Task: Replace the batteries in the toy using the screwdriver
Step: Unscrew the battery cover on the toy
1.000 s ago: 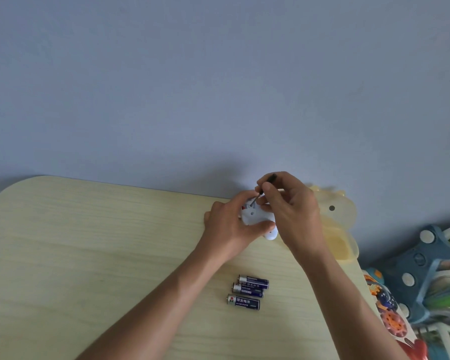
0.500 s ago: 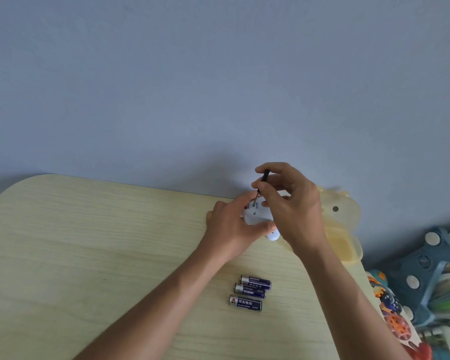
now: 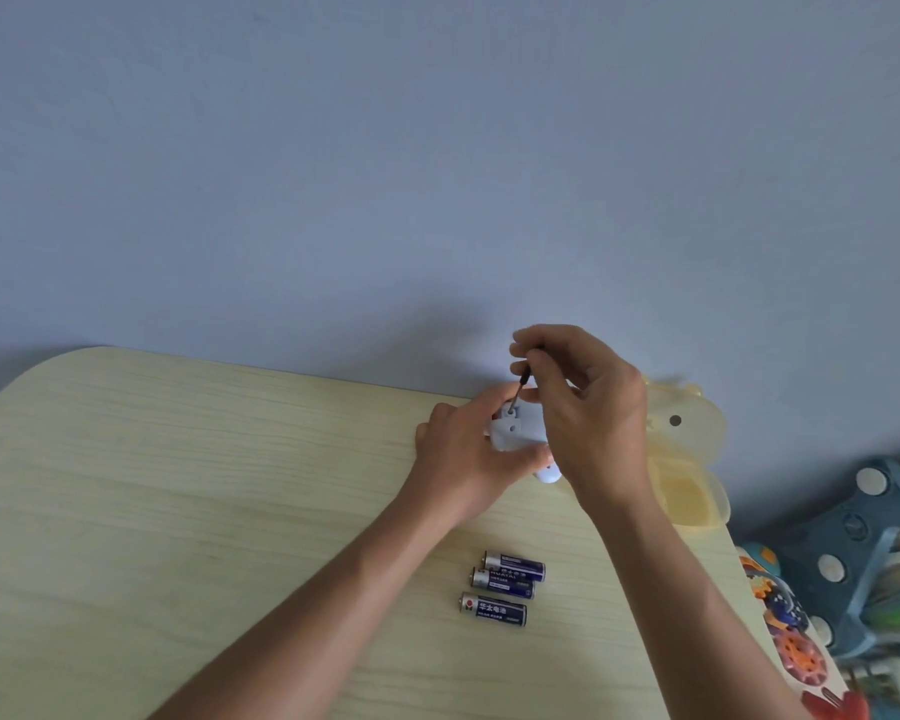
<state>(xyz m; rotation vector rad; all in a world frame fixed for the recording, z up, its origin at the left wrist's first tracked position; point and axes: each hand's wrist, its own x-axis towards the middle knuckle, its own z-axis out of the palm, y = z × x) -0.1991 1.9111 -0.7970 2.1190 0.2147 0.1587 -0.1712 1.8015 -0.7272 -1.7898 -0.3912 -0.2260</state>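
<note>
A small white toy (image 3: pixel 513 434) lies at the far edge of the pale wooden table (image 3: pixel 178 485). My left hand (image 3: pixel 468 454) grips it from the left, thumb under its near side. My right hand (image 3: pixel 588 402) pinches a thin black screwdriver (image 3: pixel 521 384) between its fingertips. The shaft slants down and left, and its tip sits in a hole on the toy's top. Three blue AA batteries (image 3: pixel 505 587) lie side by side on the table, nearer to me than the toy. My right hand hides much of the toy.
A translucent yellow animal-shaped box (image 3: pixel 687 459) sits open at the table's far right corner behind my right hand. Beyond the right table edge stand a blue plastic toy (image 3: pixel 863 543) and colourful gear pieces (image 3: pixel 796 646). A plain grey-blue wall rises behind the table.
My right hand has lifted a little and turned, so the screwdriver stands steeper on the toy. My left hand keeps its hold. The batteries have not moved.
</note>
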